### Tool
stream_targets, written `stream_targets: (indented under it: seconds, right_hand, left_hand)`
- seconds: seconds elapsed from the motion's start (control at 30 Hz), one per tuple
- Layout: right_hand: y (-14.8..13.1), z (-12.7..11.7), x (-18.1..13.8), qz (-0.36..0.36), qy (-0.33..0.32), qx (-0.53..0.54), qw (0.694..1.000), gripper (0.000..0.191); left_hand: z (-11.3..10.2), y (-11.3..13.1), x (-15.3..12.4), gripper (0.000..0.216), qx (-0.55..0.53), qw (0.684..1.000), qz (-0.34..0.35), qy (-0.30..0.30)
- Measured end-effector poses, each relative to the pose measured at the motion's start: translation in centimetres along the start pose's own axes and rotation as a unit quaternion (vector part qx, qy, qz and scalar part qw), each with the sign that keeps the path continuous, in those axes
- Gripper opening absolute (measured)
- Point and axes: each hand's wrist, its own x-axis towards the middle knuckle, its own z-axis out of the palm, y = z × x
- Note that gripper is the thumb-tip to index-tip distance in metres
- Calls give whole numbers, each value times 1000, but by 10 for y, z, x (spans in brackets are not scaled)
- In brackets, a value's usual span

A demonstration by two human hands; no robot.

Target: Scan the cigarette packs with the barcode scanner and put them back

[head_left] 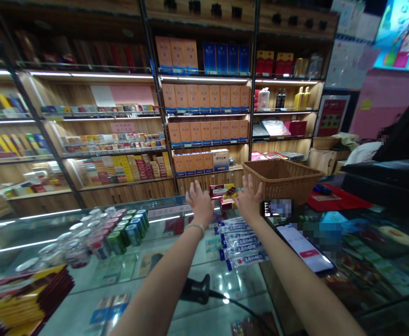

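Note:
Both arms reach forward over the glass counter. My left hand (200, 204) has its fingers apart, with the thumb side close to red-and-yellow wafer packets (221, 191). On their other side my right hand (249, 200) is spread too, its thumb at the packets' right end; I cannot tell whether either hand touches them. Below the hands lies a row of blue-and-white snack sticks (242, 245), partly covered by my right forearm. A black handheld scanner (199, 289) with a cable lies near my left forearm.
Small cans and jars (95, 233) stand in rows at left, with a stack of red-and-yellow packets (25, 303) in front. A wicker basket (283, 179), a lit phone (305, 247) and a black monitor (400, 135) are at right. Stocked shelves (204, 116) line the back.

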Motion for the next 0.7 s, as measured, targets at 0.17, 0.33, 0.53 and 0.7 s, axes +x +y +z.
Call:
stream_targets:
  seconds: [0.17,0.33,0.53,0.7]
  right_hand:
    - [-21,-26,5,39,52,75,995,27]
    - [-44,-51,8,28,86,135,987,28]
    - [-73,-78,12,41,115,211,970,26]
    - [-104,-93,7,88,117,271,951,26]
  left_hand:
    - [-33,-21,2,37,-11,999,3,48]
    - [-58,-43,0,39,-35,996,-13,81]
    - [-84,-68,-8,39,-60,986,-28,152]
    - [-104,-96,-22,38,-72,977,-32,198]
